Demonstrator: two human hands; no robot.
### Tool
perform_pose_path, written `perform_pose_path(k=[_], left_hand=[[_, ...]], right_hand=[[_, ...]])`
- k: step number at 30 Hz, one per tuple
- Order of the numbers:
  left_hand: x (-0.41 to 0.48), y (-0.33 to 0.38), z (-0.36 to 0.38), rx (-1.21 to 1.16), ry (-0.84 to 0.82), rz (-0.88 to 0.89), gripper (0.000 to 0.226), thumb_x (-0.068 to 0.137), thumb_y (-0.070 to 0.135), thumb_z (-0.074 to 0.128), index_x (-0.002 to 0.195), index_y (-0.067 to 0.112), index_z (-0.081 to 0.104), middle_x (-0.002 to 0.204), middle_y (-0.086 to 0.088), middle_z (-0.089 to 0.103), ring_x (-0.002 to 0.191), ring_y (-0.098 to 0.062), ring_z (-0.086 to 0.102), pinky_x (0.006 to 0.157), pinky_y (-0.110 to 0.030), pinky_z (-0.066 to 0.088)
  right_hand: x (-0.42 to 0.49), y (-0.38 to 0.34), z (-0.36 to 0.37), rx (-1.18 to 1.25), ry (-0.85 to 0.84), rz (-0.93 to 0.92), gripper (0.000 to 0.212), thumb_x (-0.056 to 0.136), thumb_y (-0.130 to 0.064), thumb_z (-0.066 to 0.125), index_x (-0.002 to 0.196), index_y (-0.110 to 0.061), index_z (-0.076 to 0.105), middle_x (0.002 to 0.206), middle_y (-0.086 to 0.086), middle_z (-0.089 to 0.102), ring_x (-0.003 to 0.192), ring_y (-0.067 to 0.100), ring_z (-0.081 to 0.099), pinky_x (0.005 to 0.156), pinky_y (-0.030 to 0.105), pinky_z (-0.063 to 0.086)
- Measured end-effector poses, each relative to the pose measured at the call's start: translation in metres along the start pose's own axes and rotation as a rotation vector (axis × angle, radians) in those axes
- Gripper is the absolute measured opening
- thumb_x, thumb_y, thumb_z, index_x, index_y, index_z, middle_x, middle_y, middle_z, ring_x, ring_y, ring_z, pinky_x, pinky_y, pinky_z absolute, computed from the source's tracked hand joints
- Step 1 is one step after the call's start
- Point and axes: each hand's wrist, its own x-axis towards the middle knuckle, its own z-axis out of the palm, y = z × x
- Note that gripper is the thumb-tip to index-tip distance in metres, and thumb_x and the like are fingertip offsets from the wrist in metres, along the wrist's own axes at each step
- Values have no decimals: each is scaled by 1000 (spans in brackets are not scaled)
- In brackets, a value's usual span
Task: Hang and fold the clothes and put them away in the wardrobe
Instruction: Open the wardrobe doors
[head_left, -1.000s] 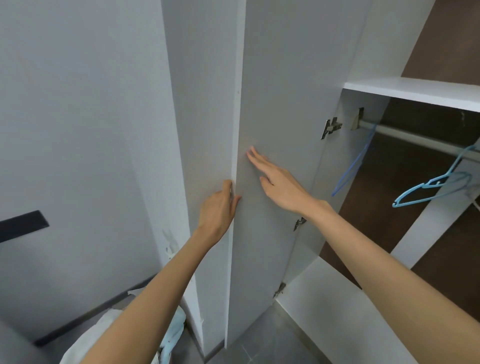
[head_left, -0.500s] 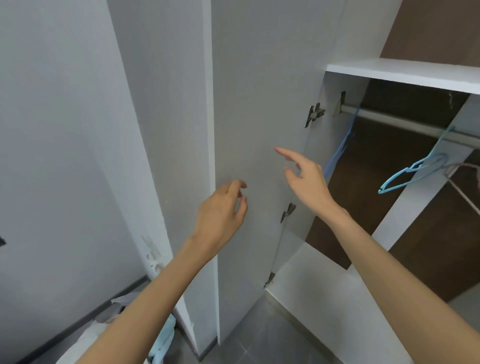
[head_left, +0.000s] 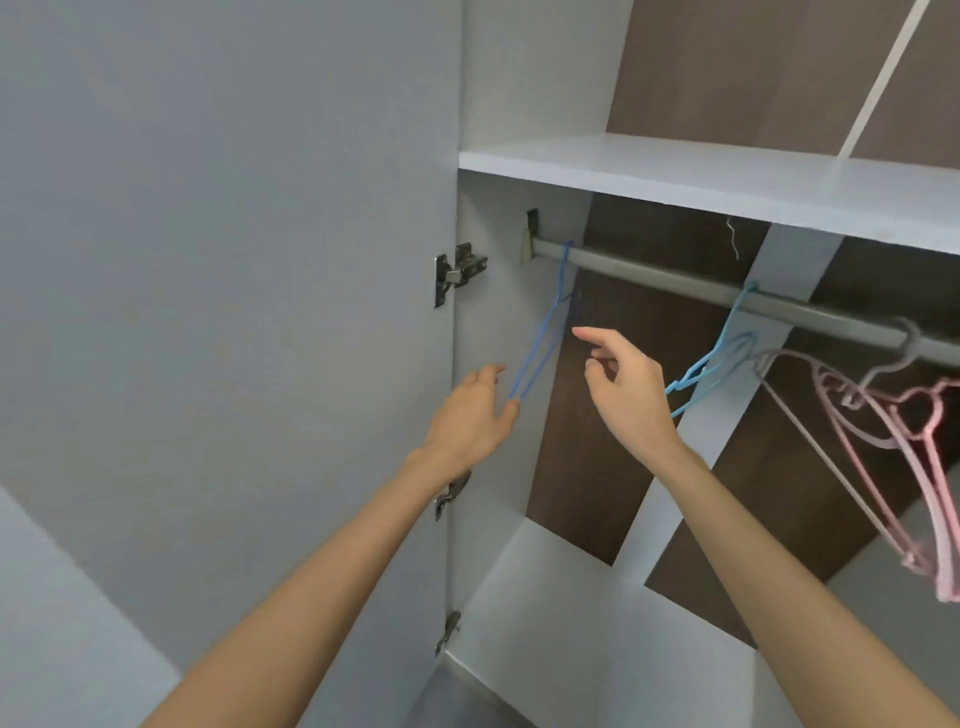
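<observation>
One rail (head_left: 649, 275), one shelf (head_left: 675, 171), one door (head_left: 234, 312) with three hinges (head_left: 460, 270). Two blue hangers: the left blue hanger (head_left: 540, 338) and the middle blue hanger (head_left: 719, 364). The pink hangers (head_left: 909, 415) are bunched, at least two; the exact count is unclear. Two hands: left hand (head_left: 470, 421), right hand (head_left: 631, 395).

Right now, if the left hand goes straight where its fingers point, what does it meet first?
Probably the leftmost blue hanger, whose lower end hangs just beside the left hand. Depth is unclear, so the hand might pass it.
</observation>
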Motion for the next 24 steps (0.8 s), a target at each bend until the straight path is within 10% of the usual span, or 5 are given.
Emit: perform_pose_path(k=[9,14,17,24], left_hand=[[121,8,92,-164,-45,-270,56,101,34,41,143,0,26,127,-25,55,118,-38,53,96,-41,42],[135,5,106,-230,170,-202,32,104,21,31,116,2,54,96,-17,65,90,-39,61,66,-35,37],[133,4,99,-243,260,-174,33,104,23,31,108,6,60,71,-11,60,67,-33,57,56,-31,29],[123,1,76,-242,319,-125,30,103,26,34,107,15,62,52,9,40,47,-12,38,54,-32,29]], right_hand=[[48,74,-19,-371,-141,-94,36,96,-15,52,130,-25,55,127,-6,60,112,13,53,86,21,40],[54,93,-21,-599,-212,-135,36,99,-32,46,134,-25,53,99,-4,71,85,10,66,72,20,52],[54,97,-22,-750,-207,-197,43,99,-43,32,120,-21,62,54,-6,53,44,11,50,48,19,33],[49,110,-18,-787,-228,-221,61,95,-52,15,100,-20,67,52,-8,44,42,7,40,43,14,17]])
